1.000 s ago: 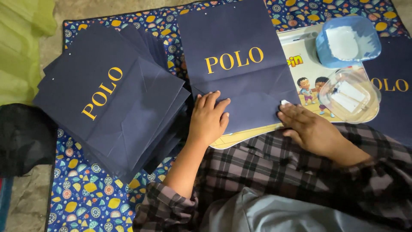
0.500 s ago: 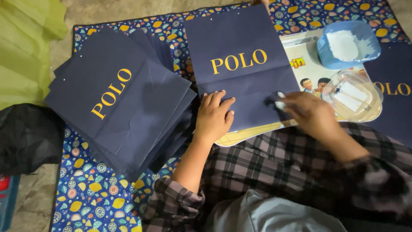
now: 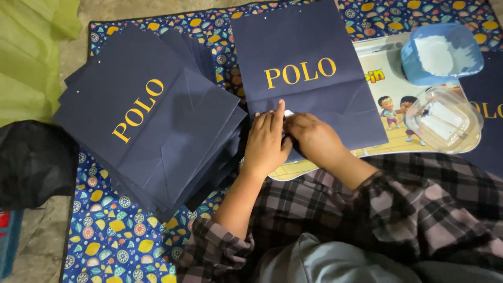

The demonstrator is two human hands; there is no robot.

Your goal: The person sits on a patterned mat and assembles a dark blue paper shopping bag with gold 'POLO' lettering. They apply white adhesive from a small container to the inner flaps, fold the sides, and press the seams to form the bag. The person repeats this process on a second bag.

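A flat navy paper bag (image 3: 309, 52) with gold lettering lies in front of me on a picture board (image 3: 390, 105). My left hand (image 3: 267, 139) presses flat on the bag's lower edge, fingers together. My right hand (image 3: 313, 137) rests beside it, fingertips pinching a small white piece (image 3: 288, 113) against the bag, touching the left hand. To the left sits a fanned stack of the same navy bags (image 3: 152, 120).
A blue plastic lid (image 3: 443, 52) and a clear round container (image 3: 445, 120) with white pieces lie at the right. Another navy bag (image 3: 487, 120) is at the far right. Patterned blue mat (image 3: 115, 241) underneath; green cloth (image 3: 26, 57) and a black bag (image 3: 31, 162) at the left.
My right hand has moved left across the bag from its right edge to meet my left hand. The left hand stayed on the bag's lower edge.
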